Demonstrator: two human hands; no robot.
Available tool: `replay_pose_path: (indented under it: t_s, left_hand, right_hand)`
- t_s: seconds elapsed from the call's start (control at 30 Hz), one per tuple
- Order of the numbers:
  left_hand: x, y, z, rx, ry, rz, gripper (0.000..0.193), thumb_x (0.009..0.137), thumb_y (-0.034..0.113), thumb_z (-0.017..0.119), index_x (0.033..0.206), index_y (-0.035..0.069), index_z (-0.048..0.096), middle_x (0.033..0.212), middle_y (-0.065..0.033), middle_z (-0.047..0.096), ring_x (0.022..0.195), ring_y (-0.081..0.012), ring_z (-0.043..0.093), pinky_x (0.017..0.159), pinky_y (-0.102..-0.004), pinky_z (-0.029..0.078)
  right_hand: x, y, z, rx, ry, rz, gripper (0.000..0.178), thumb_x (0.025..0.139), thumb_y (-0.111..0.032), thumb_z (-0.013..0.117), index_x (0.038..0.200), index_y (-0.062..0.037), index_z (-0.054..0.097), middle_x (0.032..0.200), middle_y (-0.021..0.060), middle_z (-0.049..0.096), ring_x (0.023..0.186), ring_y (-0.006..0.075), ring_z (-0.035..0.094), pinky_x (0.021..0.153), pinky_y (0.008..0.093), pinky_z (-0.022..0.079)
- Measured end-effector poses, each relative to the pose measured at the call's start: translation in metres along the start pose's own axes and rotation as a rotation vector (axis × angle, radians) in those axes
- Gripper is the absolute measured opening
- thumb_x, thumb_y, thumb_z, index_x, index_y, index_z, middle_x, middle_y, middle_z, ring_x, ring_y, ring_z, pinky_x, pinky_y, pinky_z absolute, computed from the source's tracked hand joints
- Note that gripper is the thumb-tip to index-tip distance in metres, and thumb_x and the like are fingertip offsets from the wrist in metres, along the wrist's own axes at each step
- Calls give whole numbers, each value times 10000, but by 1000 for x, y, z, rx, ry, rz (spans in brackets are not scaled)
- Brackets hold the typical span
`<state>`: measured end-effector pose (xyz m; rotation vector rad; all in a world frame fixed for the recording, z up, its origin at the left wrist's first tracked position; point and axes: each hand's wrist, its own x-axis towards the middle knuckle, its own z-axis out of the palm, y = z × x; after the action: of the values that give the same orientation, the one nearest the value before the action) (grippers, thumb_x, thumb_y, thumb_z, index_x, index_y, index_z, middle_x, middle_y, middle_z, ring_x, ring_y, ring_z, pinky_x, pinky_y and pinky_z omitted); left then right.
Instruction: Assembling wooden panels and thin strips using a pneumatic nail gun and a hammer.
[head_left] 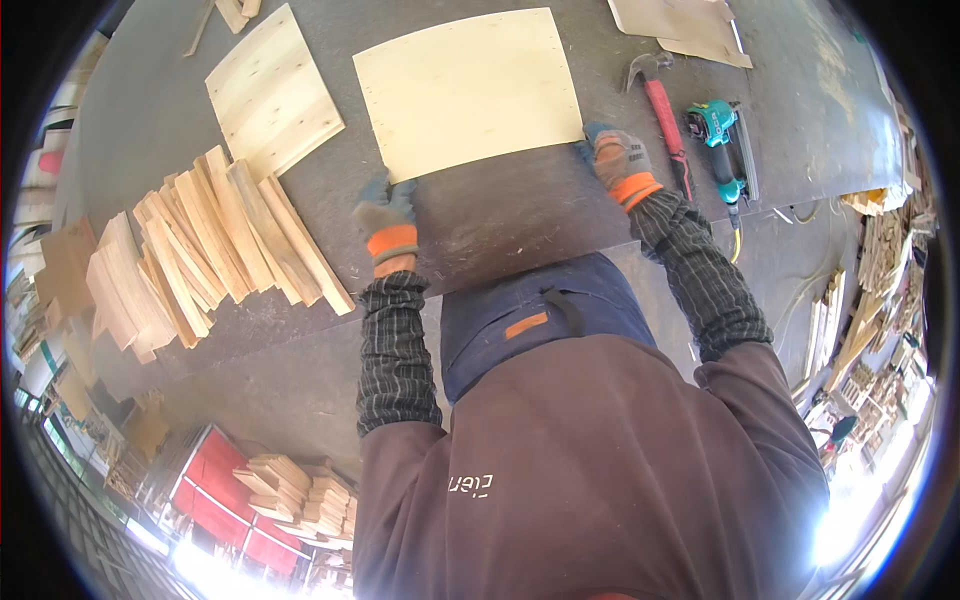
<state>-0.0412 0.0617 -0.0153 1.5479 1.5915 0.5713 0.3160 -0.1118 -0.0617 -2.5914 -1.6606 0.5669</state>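
Note:
A pale rectangular plywood sheet [468, 95] lies in front of me at the middle of the dark worktable [490, 215]. My left hand [386, 212], in a grey glove with an orange cuff, is closed on its near left corner. At the near right corner, my right hand [620, 162], gloved the same way, grips the sheet's edge. The fingertips of both hands are partly hidden. Just right of my right hand lies a claw hammer [667, 125] with a red handle. Beyond it is a teal nail gun [722, 150] with a hose on its end.
A pile of wooden strips [215, 240] spreads over the left side of the table. Behind them rests a stack of plywood pieces [275, 95]. Brown sheets [685, 25] lie at the far right. Stacked boards [295, 495] stand on the floor at lower left.

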Motion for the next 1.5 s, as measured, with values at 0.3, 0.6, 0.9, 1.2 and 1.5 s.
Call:
replay_pose_path:
  t_s: [0.3, 0.6, 0.9, 1.2, 1.5]
  left_hand:
    - [14, -16, -1, 314, 15, 228, 338, 899, 236, 748, 1151, 12, 771, 1053, -238, 768, 960, -420, 742, 825, -469, 585]
    - [-2, 17, 2, 272, 58, 186, 346, 904, 134, 781, 1229, 21, 752, 923, -227, 776, 742, -346, 753, 657, -409, 576]
    - [17, -8, -16, 552, -31, 638, 320, 934, 151, 723, 1254, 152, 750, 971, -182, 749, 805, -383, 739, 668, -469, 587]
    - [19, -4, -24, 627, -95, 713, 274, 924, 124, 699, 1191, 124, 760, 949, -140, 757, 768, -346, 739, 652, -430, 592]
    - [25, 17, -29, 715, -192, 609, 343, 905, 284, 762, 1208, 124, 760, 1025, -158, 757, 851, -369, 746, 736, -469, 599]
  right_hand:
    - [2, -22, -25, -159, -144, 55, 181, 944, -124, 571, 1023, -47, 714, 1037, 218, 753, 942, 407, 747, 791, 476, 601]
    - [-2, -42, -43, -132, -126, 8, 169, 946, -125, 552, 967, -38, 695, 1001, 216, 749, 888, 410, 742, 774, 496, 596]
    - [9, -28, -23, -17, -165, 173, 314, 1017, -242, 513, 1113, -40, 734, 1094, 220, 767, 981, 430, 752, 843, 486, 604]
    - [26, -53, -70, 115, -481, 314, 580, 1026, -528, 567, 1302, -39, 716, 1382, 246, 672, 1296, 420, 643, 1077, 491, 527]
    - [23, -54, -65, 213, -279, 550, 590, 916, -580, 705, 1189, -62, 776, 1131, 181, 781, 1099, 360, 735, 964, 450, 555]
